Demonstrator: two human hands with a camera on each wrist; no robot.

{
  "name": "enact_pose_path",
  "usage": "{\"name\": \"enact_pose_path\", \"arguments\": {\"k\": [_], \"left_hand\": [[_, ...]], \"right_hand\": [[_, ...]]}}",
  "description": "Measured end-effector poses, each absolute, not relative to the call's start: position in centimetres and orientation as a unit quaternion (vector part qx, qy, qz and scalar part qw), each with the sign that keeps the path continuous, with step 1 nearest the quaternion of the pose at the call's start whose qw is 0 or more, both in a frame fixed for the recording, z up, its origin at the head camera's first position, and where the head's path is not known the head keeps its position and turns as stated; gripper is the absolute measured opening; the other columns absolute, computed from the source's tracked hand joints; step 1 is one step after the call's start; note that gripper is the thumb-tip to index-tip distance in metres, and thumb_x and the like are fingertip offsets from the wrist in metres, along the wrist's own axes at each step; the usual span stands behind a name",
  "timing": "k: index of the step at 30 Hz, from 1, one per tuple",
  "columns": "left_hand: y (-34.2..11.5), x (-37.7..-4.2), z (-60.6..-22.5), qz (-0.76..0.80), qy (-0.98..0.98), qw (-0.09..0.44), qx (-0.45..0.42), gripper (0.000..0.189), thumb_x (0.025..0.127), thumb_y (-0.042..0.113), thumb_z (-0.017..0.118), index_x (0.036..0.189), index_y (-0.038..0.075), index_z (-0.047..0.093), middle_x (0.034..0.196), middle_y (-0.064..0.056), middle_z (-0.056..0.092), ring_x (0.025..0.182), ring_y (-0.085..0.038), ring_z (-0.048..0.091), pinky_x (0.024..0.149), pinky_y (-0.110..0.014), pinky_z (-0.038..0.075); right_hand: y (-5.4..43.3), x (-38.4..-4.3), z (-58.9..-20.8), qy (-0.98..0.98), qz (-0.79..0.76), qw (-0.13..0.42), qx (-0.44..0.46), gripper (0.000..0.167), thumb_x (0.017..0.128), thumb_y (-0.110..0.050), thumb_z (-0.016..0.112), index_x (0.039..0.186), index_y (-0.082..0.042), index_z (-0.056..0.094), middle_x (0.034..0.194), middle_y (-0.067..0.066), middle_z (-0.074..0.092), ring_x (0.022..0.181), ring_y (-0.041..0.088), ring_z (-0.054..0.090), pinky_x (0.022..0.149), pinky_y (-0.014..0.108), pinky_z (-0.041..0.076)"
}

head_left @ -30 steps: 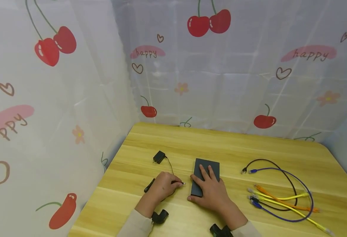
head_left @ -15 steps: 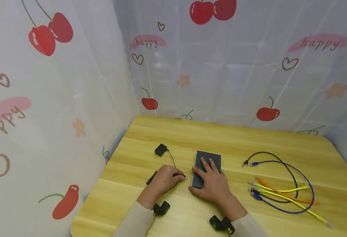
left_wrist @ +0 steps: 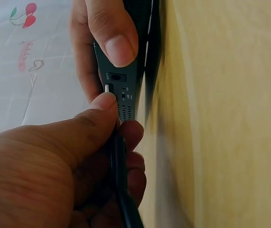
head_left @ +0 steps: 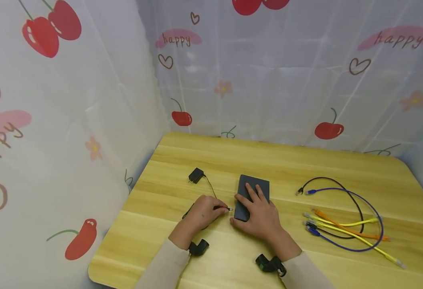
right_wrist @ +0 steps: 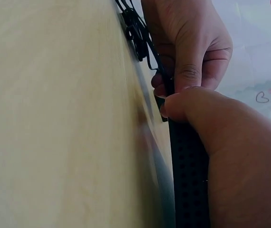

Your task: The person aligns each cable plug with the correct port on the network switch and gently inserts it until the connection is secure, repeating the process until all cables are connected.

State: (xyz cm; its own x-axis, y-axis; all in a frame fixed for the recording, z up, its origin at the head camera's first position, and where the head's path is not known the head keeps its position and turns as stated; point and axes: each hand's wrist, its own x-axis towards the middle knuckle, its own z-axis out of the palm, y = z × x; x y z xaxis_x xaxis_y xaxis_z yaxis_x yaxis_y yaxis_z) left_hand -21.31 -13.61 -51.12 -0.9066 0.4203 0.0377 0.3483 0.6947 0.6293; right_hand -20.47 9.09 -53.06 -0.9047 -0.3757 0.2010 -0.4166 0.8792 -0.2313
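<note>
My left hand (head_left: 204, 210) pinches a black power plug (head_left: 230, 209) between thumb and fingertips. Its metal tip (left_wrist: 108, 88) is close to the round power socket (left_wrist: 116, 77) on the side of a flat dark grey electronic box (head_left: 242, 208). Spread fingers of my right hand (head_left: 263, 218) rest across the box's top, while the thumb (left_wrist: 120, 50) presses its side beside the socket. A thin cord (head_left: 210, 186) runs from the plug to a black power adapter (head_left: 196, 175). Bundled cord (head_left: 187, 212) lies partly hidden behind the left hand.
On the right of the wooden table (head_left: 287, 160) lie several network cables: a black one (head_left: 323, 178), a blue one (head_left: 366, 200), an orange one (head_left: 332, 220) and yellow ones (head_left: 371, 245). Printed curtains (head_left: 269, 92) stand behind and at the left.
The left hand has brought the plug rightward, nearer the box's side. The right hand stays on the box. The whole head view has shifted upward as the head tilts down.
</note>
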Motion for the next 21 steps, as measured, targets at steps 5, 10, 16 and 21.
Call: {"name": "enact_pose_path", "arguments": {"k": [5, 10, 16, 21], "left_hand": [[-13.3, -21.56, -50.56, 0.315, 0.922, 0.054, 0.217, 0.017, 0.093, 0.032, 0.069, 0.102, 0.024, 0.081, 0.095, 0.013, 0.075, 0.089, -0.002, 0.068, 0.078, -0.023, 0.054], [-13.05, -21.49, -50.57, 0.3, 0.926, 0.054, 0.222, 0.017, 0.092, 0.032, 0.071, 0.1, 0.022, 0.081, 0.094, 0.012, 0.076, 0.087, -0.003, 0.068, 0.076, -0.022, 0.053], [-13.06, -21.29, -51.05, 0.296, 0.927, 0.057, 0.222, 0.016, 0.091, 0.032, 0.071, 0.098, 0.022, 0.081, 0.092, 0.012, 0.076, 0.086, -0.003, 0.068, 0.076, -0.022, 0.053], [-13.09, -21.21, -51.1, 0.292, 0.928, 0.054, 0.226, 0.016, 0.091, 0.032, 0.071, 0.098, 0.022, 0.081, 0.093, 0.012, 0.076, 0.086, -0.002, 0.068, 0.076, -0.022, 0.053]], "right_hand": [[9.27, -20.67, -52.67, -0.966, 0.137, 0.074, 0.206, 0.082, 0.078, -0.083, 0.054, 0.146, -0.038, 0.051, 0.165, 0.004, 0.025, 0.151, 0.037, 0.02, 0.089, 0.073, 0.042], [8.95, -20.49, -52.66, -0.965, 0.139, 0.071, 0.211, 0.082, 0.078, -0.082, 0.055, 0.146, -0.038, 0.051, 0.165, 0.004, 0.025, 0.151, 0.037, 0.02, 0.089, 0.073, 0.042], [8.71, -20.09, -52.75, -0.965, 0.142, 0.069, 0.211, 0.081, 0.077, -0.082, 0.057, 0.146, -0.039, 0.052, 0.164, 0.004, 0.026, 0.151, 0.037, 0.021, 0.089, 0.074, 0.041], [8.55, -20.06, -52.77, -0.963, 0.144, 0.071, 0.216, 0.081, 0.077, -0.081, 0.058, 0.145, -0.038, 0.052, 0.164, 0.005, 0.027, 0.15, 0.038, 0.022, 0.089, 0.074, 0.04]]}}
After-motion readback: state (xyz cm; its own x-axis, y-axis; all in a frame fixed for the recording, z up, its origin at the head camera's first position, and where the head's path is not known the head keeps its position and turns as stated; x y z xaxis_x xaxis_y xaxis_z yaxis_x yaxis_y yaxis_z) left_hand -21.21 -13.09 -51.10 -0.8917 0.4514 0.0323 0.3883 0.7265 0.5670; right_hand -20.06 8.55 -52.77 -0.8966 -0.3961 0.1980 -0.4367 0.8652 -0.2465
